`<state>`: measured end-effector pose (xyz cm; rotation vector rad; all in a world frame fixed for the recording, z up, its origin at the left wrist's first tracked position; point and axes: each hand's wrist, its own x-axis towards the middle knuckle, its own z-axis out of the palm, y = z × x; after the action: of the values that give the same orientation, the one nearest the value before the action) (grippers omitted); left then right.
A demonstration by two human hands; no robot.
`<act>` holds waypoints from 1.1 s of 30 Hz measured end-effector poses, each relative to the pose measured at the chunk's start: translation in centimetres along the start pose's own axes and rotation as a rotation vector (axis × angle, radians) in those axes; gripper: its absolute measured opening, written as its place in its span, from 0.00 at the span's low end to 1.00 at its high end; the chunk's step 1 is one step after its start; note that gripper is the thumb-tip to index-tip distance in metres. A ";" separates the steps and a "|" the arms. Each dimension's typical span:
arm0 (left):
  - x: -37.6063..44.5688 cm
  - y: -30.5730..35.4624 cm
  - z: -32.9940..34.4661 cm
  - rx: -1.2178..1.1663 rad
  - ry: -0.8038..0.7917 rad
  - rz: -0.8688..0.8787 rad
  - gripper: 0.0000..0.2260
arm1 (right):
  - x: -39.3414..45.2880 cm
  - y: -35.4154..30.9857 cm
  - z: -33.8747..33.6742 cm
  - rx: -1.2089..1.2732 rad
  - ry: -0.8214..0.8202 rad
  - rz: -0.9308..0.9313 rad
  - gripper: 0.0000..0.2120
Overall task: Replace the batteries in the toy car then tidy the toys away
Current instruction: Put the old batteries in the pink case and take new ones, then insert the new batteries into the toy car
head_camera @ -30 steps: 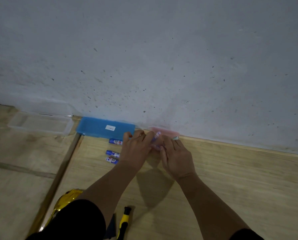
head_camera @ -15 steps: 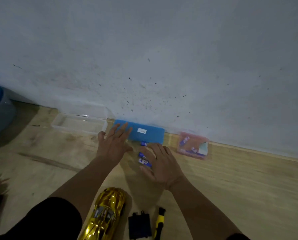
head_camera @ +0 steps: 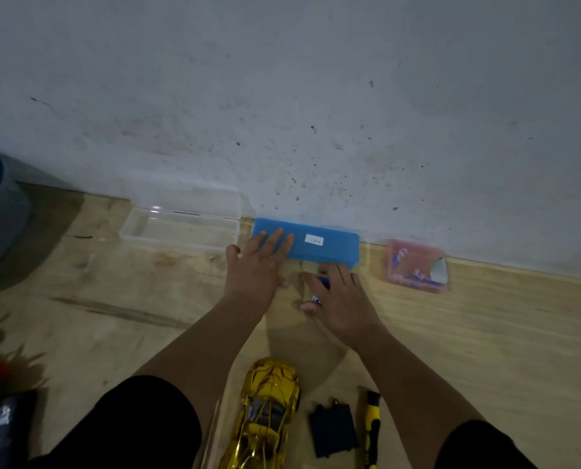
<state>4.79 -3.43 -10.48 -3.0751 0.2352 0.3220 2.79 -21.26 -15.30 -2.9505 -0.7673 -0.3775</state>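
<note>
Battery-fetch step: L hand [head_camera: 257, 265] flat, fingers straight on blue box [head_camera: 316, 243] by far wall, R hand [head_camera: 338, 301] curling over loose batteries [head_camera: 319, 292] on floor, grip unclear; next carry to gold car [head_camera: 265, 414] nearside.

A: What colours show?
B: A shiny gold car [head_camera: 269, 412], a blue box [head_camera: 319, 243] with a white label [head_camera: 314, 240], and a pink case [head_camera: 416, 265].
A: And tools?
B: A yellow-and-black screwdriver [head_camera: 372, 424], a black cover [head_camera: 333, 429], blue-and-white batteries [head_camera: 318, 291], pale wood floor [head_camera: 485, 333].
</note>
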 end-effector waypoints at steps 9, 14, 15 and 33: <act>0.0 -0.2 0.1 0.026 -0.007 0.046 0.34 | -0.7 -1.3 -0.3 -0.082 0.115 0.024 0.14; -0.1 -0.2 0.2 0.038 -0.006 0.061 0.34 | -0.9 -1.6 -0.2 -0.116 0.150 0.044 0.13; -0.1 -0.2 0.3 0.036 -0.001 0.064 0.34 | -0.9 -1.7 -0.2 -0.123 0.160 0.049 0.13; -2.5 -0.6 -1.2 -0.143 0.112 0.071 0.31 | -2.4 -3.0 -5.0 -0.070 0.242 0.252 0.23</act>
<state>2.75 -2.53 -8.79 -3.2361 0.3398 0.1755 -1.83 -20.45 -11.04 -2.9372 -0.3567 -0.7348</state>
